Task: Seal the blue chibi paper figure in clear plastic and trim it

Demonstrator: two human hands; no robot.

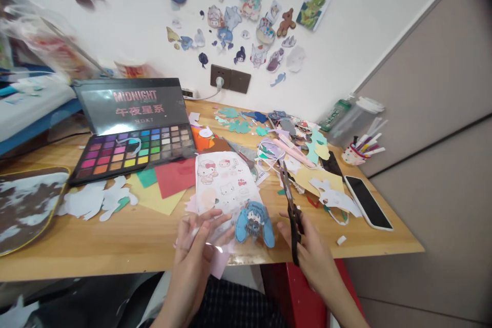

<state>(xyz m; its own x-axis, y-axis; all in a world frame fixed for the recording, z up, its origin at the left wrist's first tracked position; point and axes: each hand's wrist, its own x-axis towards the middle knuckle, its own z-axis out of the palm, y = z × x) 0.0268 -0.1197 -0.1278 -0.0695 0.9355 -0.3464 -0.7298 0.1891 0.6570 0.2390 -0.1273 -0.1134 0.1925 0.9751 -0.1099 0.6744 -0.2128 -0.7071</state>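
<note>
My right hand (307,246) grips dark-handled scissors (294,220), their blades pointing up and away, slightly apart. Fingers of my left hand (196,241) are bent around a piece of clear film, with a pink paper piece (219,262) hanging below the hand. Between my hands, a blue-haired character cutout (254,223) lies near the table's front edge. Just beyond my left hand lies a white sheet (226,184) printed with small cartoon figures; its lower part is partly hidden by my fingers.
An open colour palette (134,151) stands at the left, beside a yellow-rimmed tray (61,205). Paper scraps (319,184) cover the back and right. A phone (369,202), a pen cup (352,155) and a green can (337,114) are at the right.
</note>
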